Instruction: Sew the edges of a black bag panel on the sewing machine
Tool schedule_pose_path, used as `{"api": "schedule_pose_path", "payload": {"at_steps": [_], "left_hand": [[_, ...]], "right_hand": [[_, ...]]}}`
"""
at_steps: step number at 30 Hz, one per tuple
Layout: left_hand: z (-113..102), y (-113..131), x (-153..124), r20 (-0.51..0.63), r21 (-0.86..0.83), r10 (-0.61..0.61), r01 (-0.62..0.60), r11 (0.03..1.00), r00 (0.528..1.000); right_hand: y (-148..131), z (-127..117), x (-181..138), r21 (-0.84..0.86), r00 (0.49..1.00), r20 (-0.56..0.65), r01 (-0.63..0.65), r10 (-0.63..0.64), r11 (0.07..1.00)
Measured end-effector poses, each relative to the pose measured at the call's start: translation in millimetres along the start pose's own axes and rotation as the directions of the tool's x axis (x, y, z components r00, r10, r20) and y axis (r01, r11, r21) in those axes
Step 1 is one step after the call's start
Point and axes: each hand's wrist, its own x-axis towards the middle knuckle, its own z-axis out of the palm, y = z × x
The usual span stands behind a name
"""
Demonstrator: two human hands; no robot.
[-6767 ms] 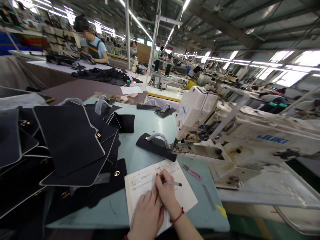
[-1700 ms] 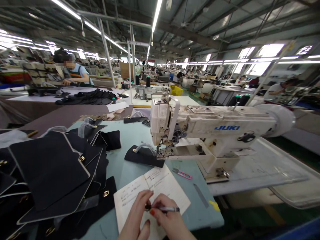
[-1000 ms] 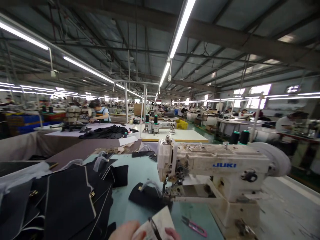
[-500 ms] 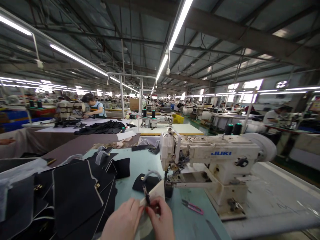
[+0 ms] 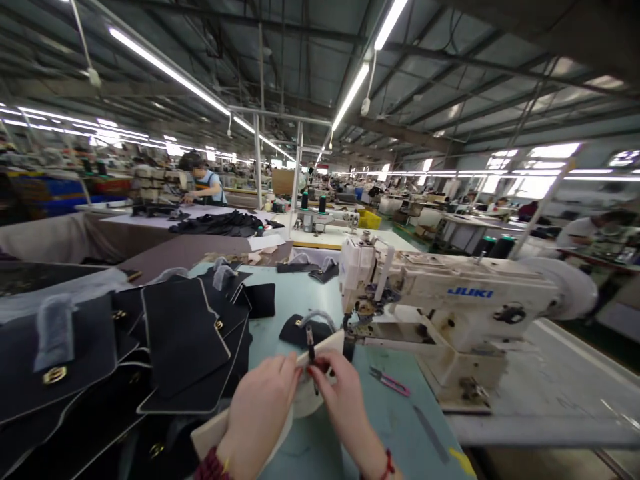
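A closed notebook (image 5: 320,353) is held up edge-on above the blue-green table (image 5: 295,307). My left hand (image 5: 257,420) grips its near side with the fingers curled. My right hand (image 5: 340,400) pinches its top edge, where a dark pen (image 5: 311,341) is clipped. Just behind the notebook lies a black bag piece with a wrapped handle (image 5: 306,330), at the needle end of the white JUKI sewing machine (image 5: 450,313).
Stacked black bag panels with gold clasps (image 5: 170,340) cover the left of the table. Pink thread snips (image 5: 390,383) lie right of my hands. Another person (image 5: 203,187) works at a far table with black fabric (image 5: 220,223). More machines fill the hall behind.
The notebook lay open while my right hand wrote in it; it has since been closed and lifted, and the pen now sits clipped on its edge. The view rose, then dipped.
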Motion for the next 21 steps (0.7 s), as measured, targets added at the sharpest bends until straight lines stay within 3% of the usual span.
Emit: {"api": "schedule_pose_path", "payload": {"at_steps": [10,14,21], "left_hand": [[7.6,-2.5,1.4,-0.008,0.023,-0.006,0.006,1.0,1.0],[15.1,-5.9,1.6,-0.062,0.048,0.01,-0.007,0.999,0.998],[18.8,-7.2,1.2,-0.095,0.049,0.032,-0.027,0.998,0.995]], "right_hand": [[7.5,6.5,-4.2,-0.08,0.998,0.033,0.059,-0.057,0.995],[13.4,7.3,-2.4,-0.108,0.995,0.019,0.102,-0.101,0.989],[35.1,5.9,-0.9,-0.161,0.982,0.04,0.19,-0.186,0.969]]}}
